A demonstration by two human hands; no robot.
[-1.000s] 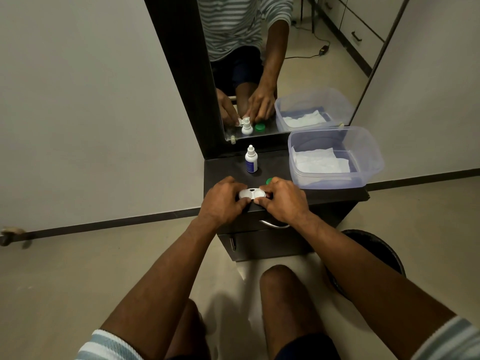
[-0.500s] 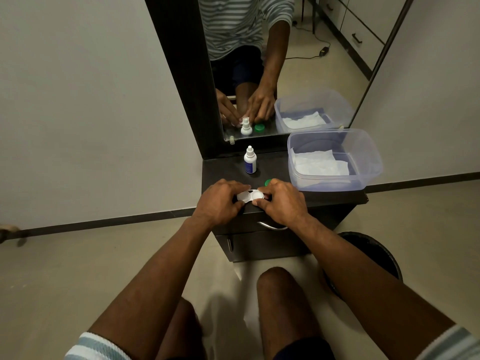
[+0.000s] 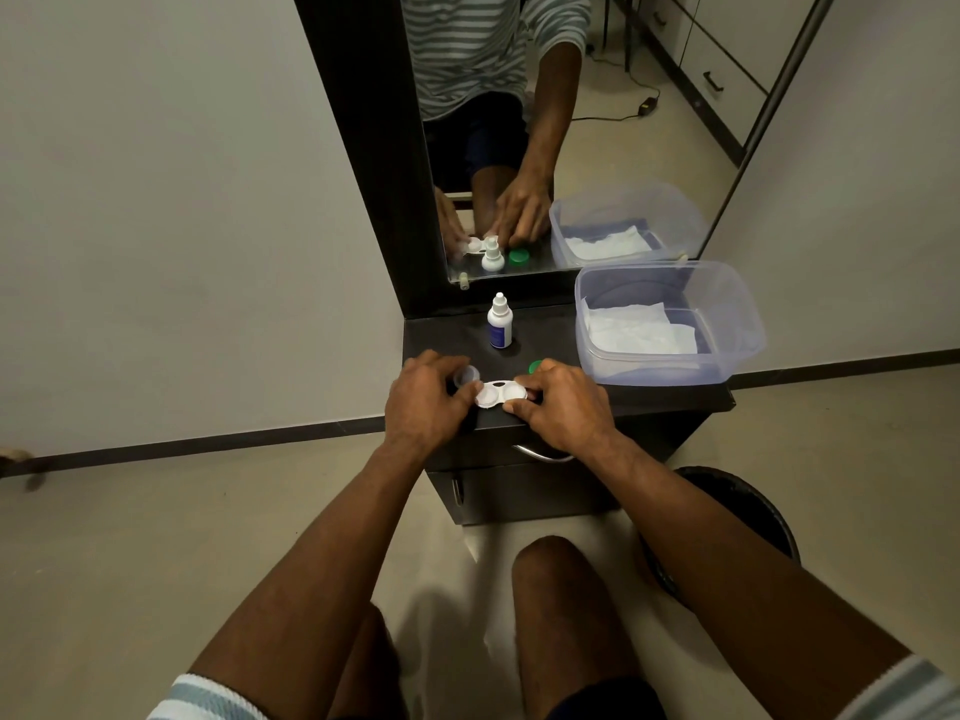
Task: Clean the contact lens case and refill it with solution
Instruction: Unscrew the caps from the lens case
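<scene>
A white contact lens case (image 3: 500,393) lies on the dark cabinet top (image 3: 550,335), near its front edge, with both wells uncovered. My right hand (image 3: 563,407) pinches the case's right end. In the fingertips of my left hand (image 3: 428,400) is a pale cap (image 3: 466,377), lifted just off the case's left well. A green cap (image 3: 535,365) rests on the top behind my right hand, partly hidden. A small white solution bottle (image 3: 500,322) with a blue label stands upright farther back.
A clear plastic tub (image 3: 737,324) holding white tissue sits at the right of the cabinet top. A mirror (image 3: 571,122) rises behind the cabinet. A dark round bin (image 3: 748,511) stands on the floor to the right. My knees are below the drawer handle (image 3: 543,454).
My left hand has taken the pale cap off the case's left well and drawn it up and to the left. Both wells now show uncovered. My right hand stays on the case.
</scene>
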